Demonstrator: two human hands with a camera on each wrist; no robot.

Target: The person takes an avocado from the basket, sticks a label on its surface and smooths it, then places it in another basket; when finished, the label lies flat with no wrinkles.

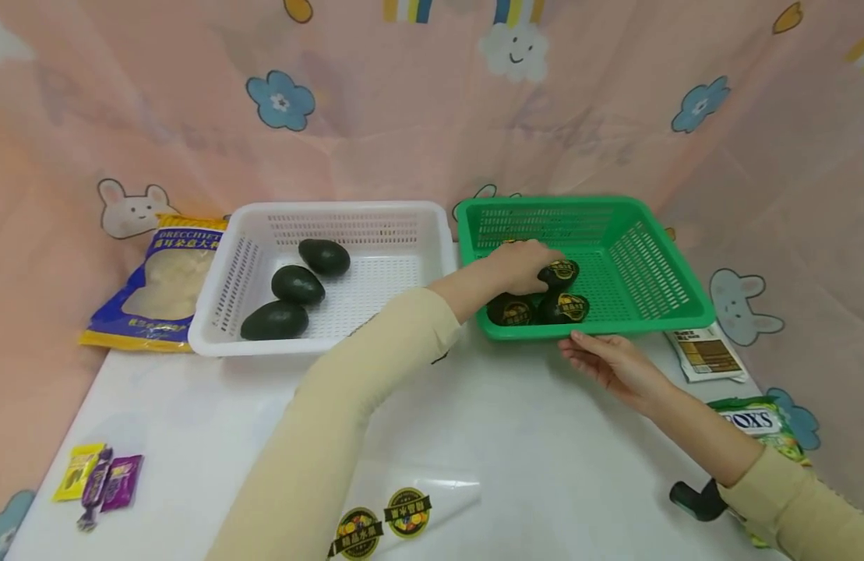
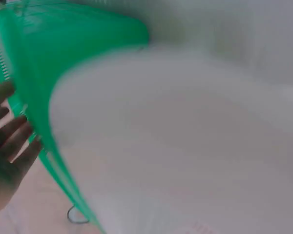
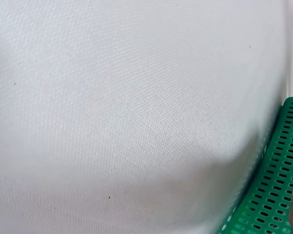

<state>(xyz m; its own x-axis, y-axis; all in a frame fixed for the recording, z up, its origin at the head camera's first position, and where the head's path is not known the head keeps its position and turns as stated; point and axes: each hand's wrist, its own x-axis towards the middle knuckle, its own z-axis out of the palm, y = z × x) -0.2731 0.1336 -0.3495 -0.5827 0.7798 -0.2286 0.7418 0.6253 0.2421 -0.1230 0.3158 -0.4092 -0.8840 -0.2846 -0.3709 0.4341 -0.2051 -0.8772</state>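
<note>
**Hands at the Green Basket**

While pink cloth with bunnies, clouds and blue flowers hangs all around, a big white surface (image 1: 530,436) carries everything. It is smooth and pale.

Two baskets sit side by side at the back, touching. The white basket (image 1: 221,312) holds three plain dark avocados (image 1: 297,285), lying apart from each other. The green basket (image 1: 684,312) holds three more avocados with round stickers (image 1: 565,308), bunched close in its front corner.

The left hand (image 1: 523,265) reaches across into the green basket. Its fingers curl over the top stickered avocado (image 1: 559,273); it looks like a grip, likely so the fruit does not roll. The right hand (image 1: 607,360) lies at the front rim of the green basket, fingers fairly straight and touching the rim, maybe to stop the basket from sliding. The two hands are apart, one inside, one outside.

A blue and yellow bag (image 1: 161,284) leans by the white basket. A green packet (image 1: 757,421) and a small white packet (image 1: 705,354) lie on the right. Near the front are two round stickers on a clear sheet (image 1: 386,518) and little yellow and purple candy packs (image 1: 98,479).

The left wrist view is blurry; it shows only green basket and fingers.
</note>
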